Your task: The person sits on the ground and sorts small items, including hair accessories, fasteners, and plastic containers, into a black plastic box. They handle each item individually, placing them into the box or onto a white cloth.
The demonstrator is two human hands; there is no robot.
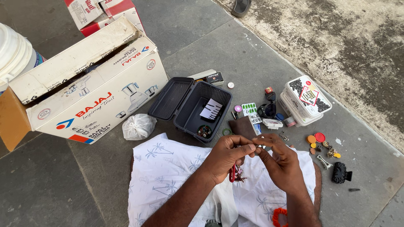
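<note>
Small dark-red beaded trinket [236, 173] dangling between both hands [256, 157]

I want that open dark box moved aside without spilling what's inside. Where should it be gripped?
Grip the dark box by the two long side walls of its tray, coming from above. The hinged lid lies flopped open on the left and would swing, and small items sit loose on the tray floor.

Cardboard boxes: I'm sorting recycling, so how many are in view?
2. A large open cardboard box lies on the floor left of the dark plastic case; a smaller red-and-white box sits behind it at the top edge, partly cropped. Others may lie out of frame.
</note>
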